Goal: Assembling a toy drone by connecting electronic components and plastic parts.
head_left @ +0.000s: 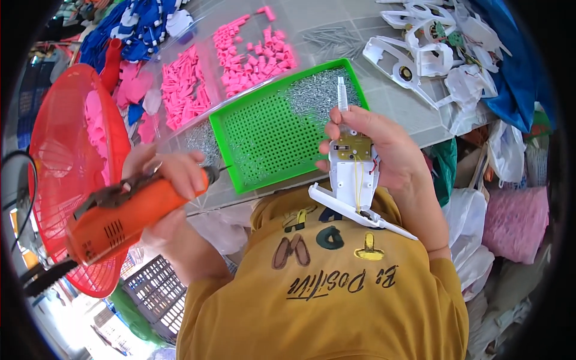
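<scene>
My left hand (171, 177) is wrapped around an orange electric screwdriver (123, 225). Its thin bit points right and reaches the left rim of a green perforated tray (222, 141). Small silvery screws (321, 90) are heaped at the tray's far right, with a few scattered elsewhere in it. My right hand (390, 144) grips a white plastic toy housing (348, 189) in front of my chest. A brown circuit board (354, 147) sits in the housing, with yellow wires running down from it. A narrow, ridged, clear piece (342, 95) sticks up beyond my fingertips.
Pink plastic parts (258, 60) fill clear containers behind the tray. Metal rods (333, 41) lie at the back. White housings with electronics (414, 69) are piled at far right. A red basket (66, 180) stands left, near blue parts (129, 30). A grey crate (159, 294) sits lower left.
</scene>
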A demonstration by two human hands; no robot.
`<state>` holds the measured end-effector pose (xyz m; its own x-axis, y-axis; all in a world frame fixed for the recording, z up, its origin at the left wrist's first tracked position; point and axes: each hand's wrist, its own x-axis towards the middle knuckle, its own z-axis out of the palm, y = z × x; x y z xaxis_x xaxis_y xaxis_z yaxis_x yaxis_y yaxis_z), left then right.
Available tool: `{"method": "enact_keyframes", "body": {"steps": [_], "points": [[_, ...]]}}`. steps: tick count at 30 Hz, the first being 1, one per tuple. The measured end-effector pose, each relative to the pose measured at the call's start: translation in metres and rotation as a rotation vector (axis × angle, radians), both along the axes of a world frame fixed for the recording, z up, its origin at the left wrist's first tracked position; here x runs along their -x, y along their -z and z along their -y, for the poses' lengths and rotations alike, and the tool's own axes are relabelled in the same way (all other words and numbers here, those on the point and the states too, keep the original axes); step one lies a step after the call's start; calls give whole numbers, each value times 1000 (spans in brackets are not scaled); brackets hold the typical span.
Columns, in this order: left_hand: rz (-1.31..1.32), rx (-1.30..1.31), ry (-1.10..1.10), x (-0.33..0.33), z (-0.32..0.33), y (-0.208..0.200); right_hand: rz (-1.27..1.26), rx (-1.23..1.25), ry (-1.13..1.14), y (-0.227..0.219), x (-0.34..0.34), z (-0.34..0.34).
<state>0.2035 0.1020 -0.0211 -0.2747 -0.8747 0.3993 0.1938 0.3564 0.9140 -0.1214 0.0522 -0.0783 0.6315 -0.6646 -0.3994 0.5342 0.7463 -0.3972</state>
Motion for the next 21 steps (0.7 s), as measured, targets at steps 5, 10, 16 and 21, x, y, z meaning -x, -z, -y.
{"method": "enact_keyframes", "body": {"steps": [5, 10, 16, 21], "points": [[-123, -3, -97, 39, 23, 7, -32, -40, -32, 0, -12, -1], [-106, -75, -57, 43, 23, 25, -12, -63, -62, 6, -24, 2], [-71, -49, -152, 43, 12, 29, -5, -59, -92, 11, -27, 4], [-36, -49, -227, 40, 7, 41, -36, -75, -90, 9, -30, 4]]}}
